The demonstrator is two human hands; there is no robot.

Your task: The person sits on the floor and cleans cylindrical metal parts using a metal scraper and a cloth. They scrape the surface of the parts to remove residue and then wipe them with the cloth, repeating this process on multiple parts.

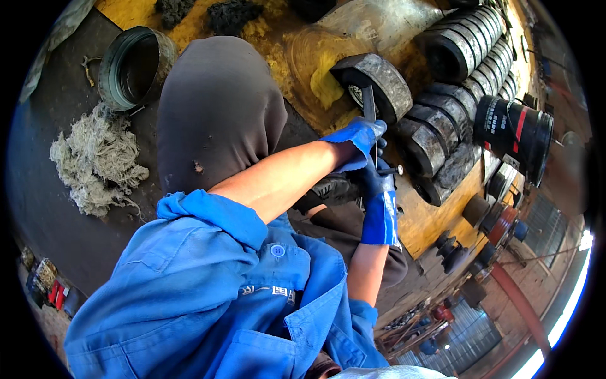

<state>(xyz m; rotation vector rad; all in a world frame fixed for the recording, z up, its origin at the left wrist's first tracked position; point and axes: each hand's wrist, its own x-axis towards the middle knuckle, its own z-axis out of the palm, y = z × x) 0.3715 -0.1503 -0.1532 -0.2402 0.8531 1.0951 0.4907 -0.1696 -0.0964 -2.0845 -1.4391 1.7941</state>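
- Left hand (356, 142) and right hand (377, 189), both blue-gloved, clench a dark metal tool shaft (370, 114).
- Shaft tip rests against the grey greasy steel ring (374, 85).
- Risk: grease may let the tool slip off the ring.

The right hand (377, 189) hid the lower shaft of the tool (368, 101), whose tip vanished behind the grey ring (379, 79), and the left hand (356, 140) covered its middle.
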